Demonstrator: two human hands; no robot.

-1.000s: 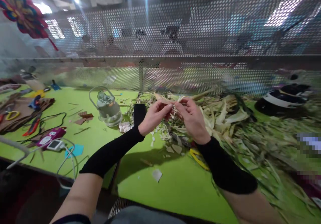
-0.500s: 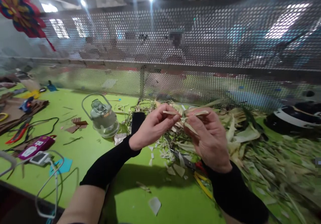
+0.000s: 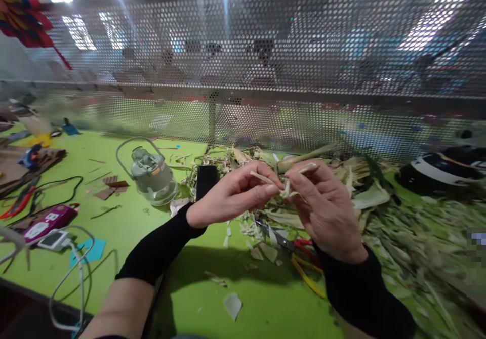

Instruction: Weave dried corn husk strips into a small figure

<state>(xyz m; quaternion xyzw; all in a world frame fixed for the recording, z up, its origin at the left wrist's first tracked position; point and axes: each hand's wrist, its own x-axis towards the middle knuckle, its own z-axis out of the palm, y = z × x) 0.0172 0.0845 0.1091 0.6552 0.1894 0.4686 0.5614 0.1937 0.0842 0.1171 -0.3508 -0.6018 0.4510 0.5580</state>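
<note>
Above the middle of the table, both my hands meet at a small piece of pale corn husk [image 3: 287, 191] with narrow strips sticking out of it. My left hand [image 3: 241, 191] is closed, with thumb and forefinger pinching a strip at its left end. My right hand [image 3: 328, 207] is closed too, pinching the knotted-looking part from the other side; its fingers partly hide the piece. Beneath them lie husk scraps and scissors with red handles [image 3: 304, 247]. A yellow-handled tool [image 3: 308, 278] is partly covered by my right sleeve.
To the left are a clear jug [image 3: 154, 179] with a raised handle, a black phone [image 3: 207, 179], a purple device [image 3: 49, 222] and white cables. Heaps of husks [image 3: 413, 238] cover the right side. A perforated metal screen [image 3: 243, 111] closes off the back; people sit beyond it.
The view has shifted slightly. My hands stay together at the husk piece, with the left fingers stretched a little more and the right hand turned slightly. More of the scissors' red handles shows.
</note>
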